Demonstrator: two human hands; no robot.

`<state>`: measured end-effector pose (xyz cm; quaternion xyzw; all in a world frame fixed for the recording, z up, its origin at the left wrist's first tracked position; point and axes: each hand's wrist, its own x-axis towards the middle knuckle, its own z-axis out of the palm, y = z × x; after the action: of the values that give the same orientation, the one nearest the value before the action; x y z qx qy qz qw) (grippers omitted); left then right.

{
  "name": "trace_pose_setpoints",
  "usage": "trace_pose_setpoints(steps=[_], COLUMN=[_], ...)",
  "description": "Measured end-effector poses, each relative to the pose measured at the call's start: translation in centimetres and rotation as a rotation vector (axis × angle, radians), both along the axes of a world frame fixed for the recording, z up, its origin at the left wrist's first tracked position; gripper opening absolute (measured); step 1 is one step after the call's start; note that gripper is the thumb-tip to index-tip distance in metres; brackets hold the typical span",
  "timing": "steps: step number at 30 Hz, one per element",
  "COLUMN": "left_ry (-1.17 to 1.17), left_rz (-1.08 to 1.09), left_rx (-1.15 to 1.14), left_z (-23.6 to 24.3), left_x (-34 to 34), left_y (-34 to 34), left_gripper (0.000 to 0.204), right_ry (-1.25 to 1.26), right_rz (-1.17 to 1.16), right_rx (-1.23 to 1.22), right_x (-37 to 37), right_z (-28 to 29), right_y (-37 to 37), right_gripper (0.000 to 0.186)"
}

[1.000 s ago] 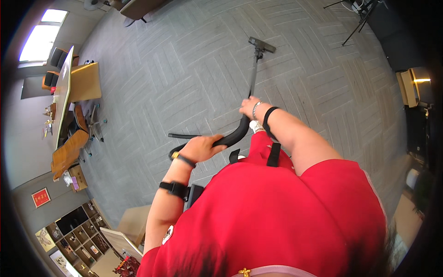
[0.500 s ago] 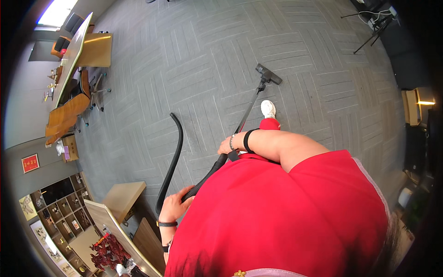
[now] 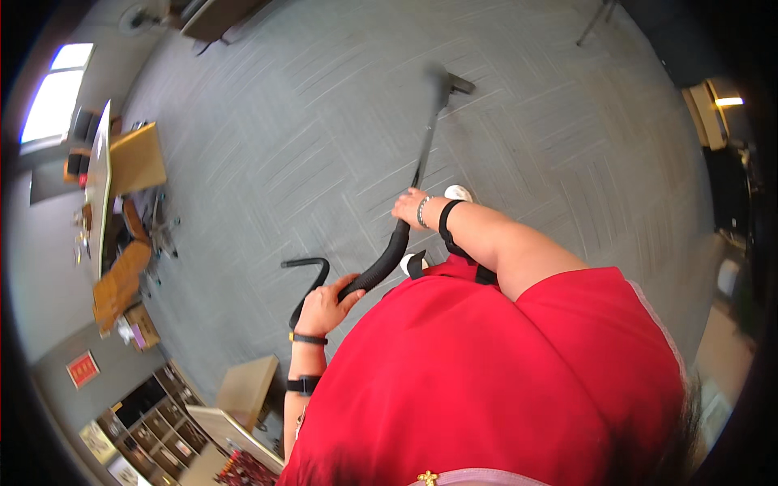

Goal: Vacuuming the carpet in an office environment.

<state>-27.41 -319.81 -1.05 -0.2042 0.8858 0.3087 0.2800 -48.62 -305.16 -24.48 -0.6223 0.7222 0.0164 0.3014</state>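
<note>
A vacuum cleaner's thin dark wand (image 3: pixel 426 144) slants forward across the grey floor. Its black floor head (image 3: pixel 460 84) lies at the far end, partly smeared by motion. My right hand (image 3: pixel 412 209) is closed round the wand's near end, where the thick black hose (image 3: pixel 384 266) joins. Lower and to the left, my left hand (image 3: pixel 324 309) grips the ribbed hose, fingers wrapped over it. Another bent stretch of black tubing (image 3: pixel 311 262) shows beyond the left hand, over the floor. Where it leads is hidden by my hand and arm.
Grey patterned carpet (image 3: pixel 267 170) spreads ahead. A desk (image 3: pixel 138 159) with orange-brown chairs (image 3: pixel 121 279) lines the left side, near a cardboard box (image 3: pixel 143 328). Another wooden desk (image 3: pixel 245 385) stands close at lower left. Thin stand legs (image 3: pixel 596 23) show at upper right.
The floor head and wand have moved farther forward and slightly left. Both hands have risen in the picture. The loose tubing has bent over lower, and the room has shifted with my head.
</note>
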Motion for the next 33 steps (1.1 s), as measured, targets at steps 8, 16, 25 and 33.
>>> trace_pose_setpoints(steps=[8,16,25,33], left_ry=[0.148,0.034,0.038,-0.059], left_rz=[-0.462,-0.594,-0.391,-0.156], left_rx=[0.028,0.106,0.231,-0.041], left_z=[-2.6,-2.8,-1.4,1.0], left_x=[-23.8,-30.4,-16.7,5.8], left_y=[3.4,6.7,0.0,-4.1], left_gripper=[0.045,0.046,0.048,0.049], right_ry=[0.127,0.167,0.08,-0.102], right_rz=[-0.396,-0.412,-0.263,0.029], right_rx=[-0.043,0.174,0.105,0.168], right_x=[-19.3,-23.8,-10.8,6.7], right_z=[0.6,3.8,2.4,1.9], right_y=[9.1,13.2,6.2,-2.1], right_gripper=[0.033,0.049,0.045,0.041])
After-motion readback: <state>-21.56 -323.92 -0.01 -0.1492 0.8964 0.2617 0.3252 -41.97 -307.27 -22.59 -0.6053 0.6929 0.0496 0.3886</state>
